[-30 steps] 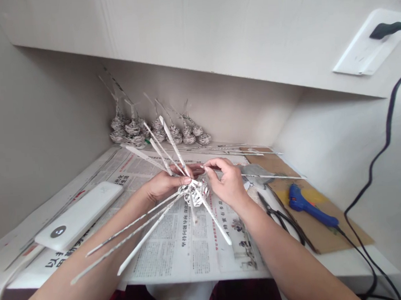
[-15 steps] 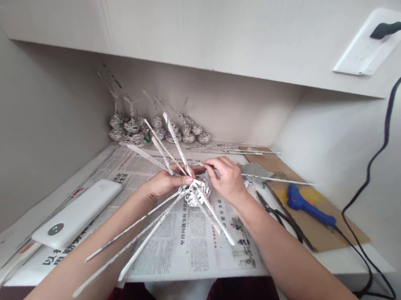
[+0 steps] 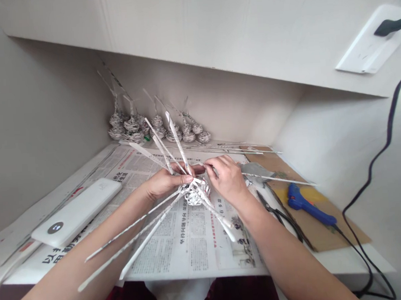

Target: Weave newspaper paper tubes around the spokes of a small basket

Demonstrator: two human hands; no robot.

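Head view: we look down on a small woven paper piece (image 3: 197, 196), our landmark, which is over the newspaper (image 3: 169, 256); we cannot tell whether the two touch.
Spokes: stiff paper spokes (image 3: 178, 141) fan out from the woven paper piece, some pointing away from us, others towards us.
Left hand: our left hand (image 3: 166, 181) grips the left edge of the piece, thumb on top where the spokes meet, fingers mostly hidden behind.
Right hand: our right hand (image 3: 226, 178), just right of the piece, pinches a thin paper strip (image 3: 290, 181) between thumb and forefinger; a long end of strip shows beyond the hand, though our knuckles hide the middle.
Gourds: a row of finished-looking woven gourds (image 3: 133, 129) stands behind the piece, mostly to its left.
Rods: loose paper rods (image 3: 227, 147) lie behind it, to the right.
Tools: dark-handled scissors (image 3: 281, 215) and, farther right of the piece, a blue glue gun (image 3: 309, 206) on cardboard (image 3: 348, 236).
Device: a white power bank (image 3: 80, 211) lies left of the piece.
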